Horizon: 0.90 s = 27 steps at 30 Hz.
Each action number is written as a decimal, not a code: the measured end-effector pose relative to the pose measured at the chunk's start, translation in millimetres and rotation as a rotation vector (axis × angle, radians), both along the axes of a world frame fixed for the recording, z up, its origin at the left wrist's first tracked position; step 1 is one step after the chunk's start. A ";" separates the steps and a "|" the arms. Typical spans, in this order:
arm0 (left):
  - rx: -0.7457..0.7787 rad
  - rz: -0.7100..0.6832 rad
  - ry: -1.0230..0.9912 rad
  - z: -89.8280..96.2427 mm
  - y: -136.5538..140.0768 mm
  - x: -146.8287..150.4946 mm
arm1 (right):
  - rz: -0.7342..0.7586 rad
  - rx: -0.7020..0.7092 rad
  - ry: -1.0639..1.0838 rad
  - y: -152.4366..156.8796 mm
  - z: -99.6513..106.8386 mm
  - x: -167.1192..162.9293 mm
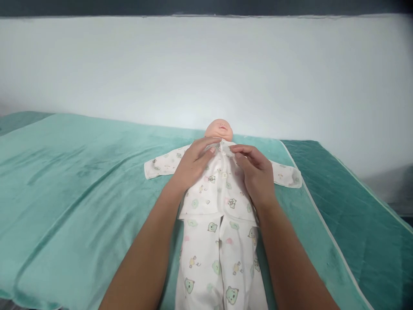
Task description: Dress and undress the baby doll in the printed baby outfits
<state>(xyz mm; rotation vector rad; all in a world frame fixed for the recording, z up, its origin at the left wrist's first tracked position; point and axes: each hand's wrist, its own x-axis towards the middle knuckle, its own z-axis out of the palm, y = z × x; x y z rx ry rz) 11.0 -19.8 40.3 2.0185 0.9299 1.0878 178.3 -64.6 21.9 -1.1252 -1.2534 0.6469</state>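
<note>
A baby doll [219,129] lies on its back, its head toward the wall. It wears a white long-sleeved baby shirt [222,185] with small animal prints, closed down the front. Matching baby trousers [203,267] cover the legs, and the shirt's hem overlaps their waist. My left hand [195,162] rests on the chest near the collar, fingers stretched out and thumb apart. On the other side of the front placket, my right hand [257,172] has its fingers bent, with thumb and index finger close together at the shirt fabric. Its fingertips partly hide the cloth there.
Under the doll is a light green plush blanket [80,193] with soft creases. A darker green quilted cover [348,215] shows at the right, sloping off toward the edge. A white wall [193,69] stands right behind the doll's head. Both sleeves stretch out sideways.
</note>
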 end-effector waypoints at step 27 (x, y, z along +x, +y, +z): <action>0.046 0.063 0.318 -5.5 6.4 8.7 | 0.016 -0.106 -0.497 29.2 -22.3 10.1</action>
